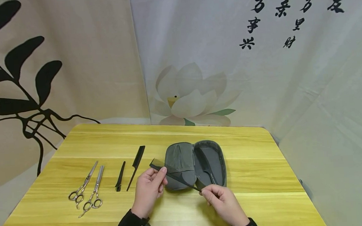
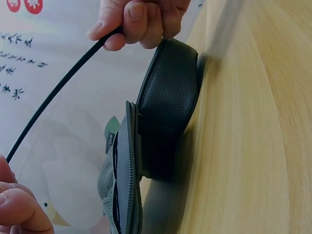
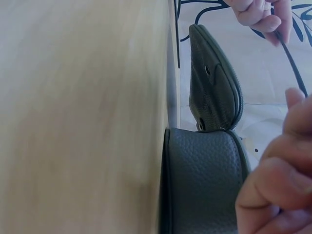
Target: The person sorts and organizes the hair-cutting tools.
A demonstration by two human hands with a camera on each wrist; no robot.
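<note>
A thin black comb (image 1: 176, 177) is held slantwise above the front of an open grey zip case (image 1: 223, 165). My left hand (image 1: 149, 189) pinches its wider toothed end between thumb and fingers. Its narrow tail end is pinched by my right hand (image 1: 222, 202), at the case's front edge. Another black comb (image 1: 205, 161) lies in the case's right half; the left half has a mesh pocket (image 1: 179, 158). In the left wrist view the comb's tail (image 2: 61, 85) runs up to the right hand's fingertips.
Two pairs of silver scissors (image 1: 85, 184) (image 1: 95, 194) lie at the table's left. Between them and the case are a black hair clip (image 1: 120, 177) and a black tail comb (image 1: 137, 160). A printed curtain (image 1: 196, 56) hangs behind the wooden table (image 1: 255, 212).
</note>
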